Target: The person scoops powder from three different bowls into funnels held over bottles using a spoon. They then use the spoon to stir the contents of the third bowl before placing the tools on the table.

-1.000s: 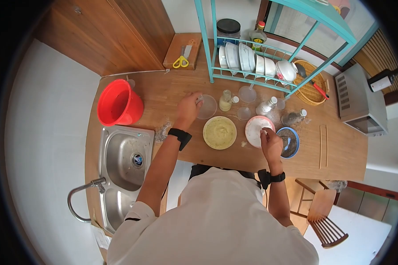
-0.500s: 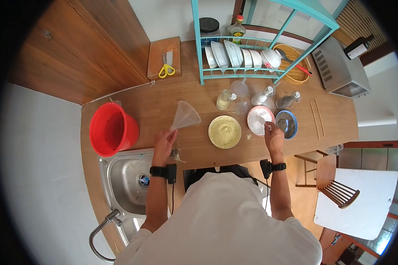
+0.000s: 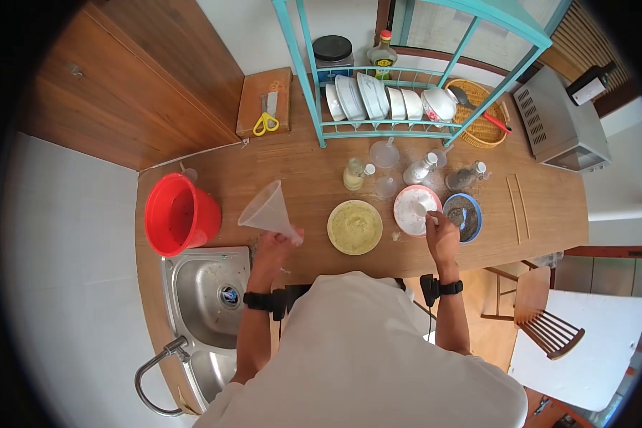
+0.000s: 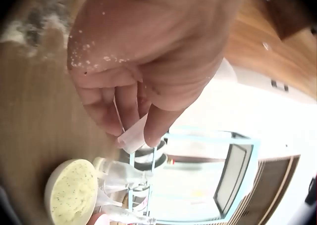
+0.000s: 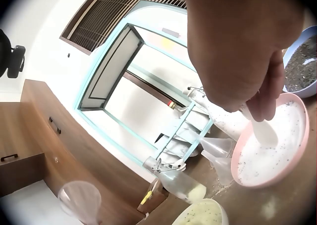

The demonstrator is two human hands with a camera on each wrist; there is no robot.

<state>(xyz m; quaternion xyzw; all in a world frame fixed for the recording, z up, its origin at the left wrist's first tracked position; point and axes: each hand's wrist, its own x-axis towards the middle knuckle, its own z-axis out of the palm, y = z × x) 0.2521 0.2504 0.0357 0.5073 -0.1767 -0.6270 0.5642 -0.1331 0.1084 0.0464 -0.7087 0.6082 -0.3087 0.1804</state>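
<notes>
Lifted off the desk, the clear funnel now hangs left of centre, its spout pinched in the left hand fingers. Right hand stays put, gripping a white spoon in the pink bowl.
</notes>
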